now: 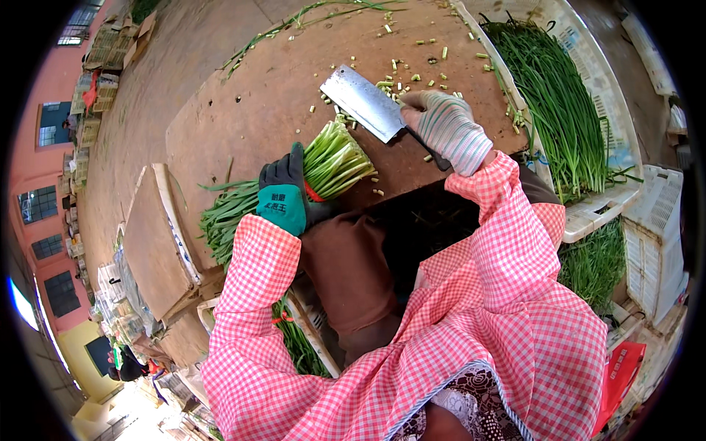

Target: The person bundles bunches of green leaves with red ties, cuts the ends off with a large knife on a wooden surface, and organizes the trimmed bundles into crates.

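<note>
My left hand (283, 192), in a green and black glove, is closed round a bundle of green leafy stalks, which look like garlic chives (334, 163). A red band shows beside the glove, and the pale cut ends point to the right. My right hand (450, 128), in a striped knit glove, grips the dark handle of a cleaver (364, 101). Its broad blade lies just beyond the stalk ends, apart from them, above the brown wooden board (243, 125). Short cut-off stalk pieces (397, 66) are scattered around the blade and across the far right of the board.
At the right a white plastic crate (621, 110) holds long green chives (551, 103). More greens (594, 268) lie below it, beside another white crate (651, 242) and a red bag (618, 382). A banded green bundle (298, 342) sits near my left elbow. Loose leaves lie along the board's far edge.
</note>
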A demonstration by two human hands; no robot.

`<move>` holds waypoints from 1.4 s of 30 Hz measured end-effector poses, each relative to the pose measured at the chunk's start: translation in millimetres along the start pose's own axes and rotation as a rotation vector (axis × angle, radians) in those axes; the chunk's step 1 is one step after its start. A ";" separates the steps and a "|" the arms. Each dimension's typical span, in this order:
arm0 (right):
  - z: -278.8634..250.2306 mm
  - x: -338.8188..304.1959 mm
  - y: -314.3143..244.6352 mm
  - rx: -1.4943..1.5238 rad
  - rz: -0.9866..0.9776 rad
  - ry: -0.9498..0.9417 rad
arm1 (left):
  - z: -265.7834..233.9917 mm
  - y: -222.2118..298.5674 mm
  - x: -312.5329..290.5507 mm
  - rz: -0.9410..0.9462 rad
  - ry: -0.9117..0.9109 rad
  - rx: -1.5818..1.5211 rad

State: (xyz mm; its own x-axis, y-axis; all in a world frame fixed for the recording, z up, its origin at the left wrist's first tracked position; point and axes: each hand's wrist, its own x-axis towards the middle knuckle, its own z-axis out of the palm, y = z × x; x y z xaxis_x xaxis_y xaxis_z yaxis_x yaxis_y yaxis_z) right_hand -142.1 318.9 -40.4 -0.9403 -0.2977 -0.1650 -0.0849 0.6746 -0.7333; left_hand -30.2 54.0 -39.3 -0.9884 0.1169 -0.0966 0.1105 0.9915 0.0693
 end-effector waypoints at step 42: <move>59.6 -22.4 -54.1 0.301 -0.091 -0.146 | 9.2 -12.7 -3.0 -0.048 0.017 -0.044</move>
State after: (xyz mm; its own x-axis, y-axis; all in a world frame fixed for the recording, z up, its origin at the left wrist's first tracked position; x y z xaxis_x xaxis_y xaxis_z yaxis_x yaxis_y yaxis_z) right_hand -96.8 248.7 -36.3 -0.8743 -0.4558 -0.1665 -0.0449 0.4176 -0.9075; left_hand -27.7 41.5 -49.1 -0.9942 0.0682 -0.0835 0.0590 0.9923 0.1085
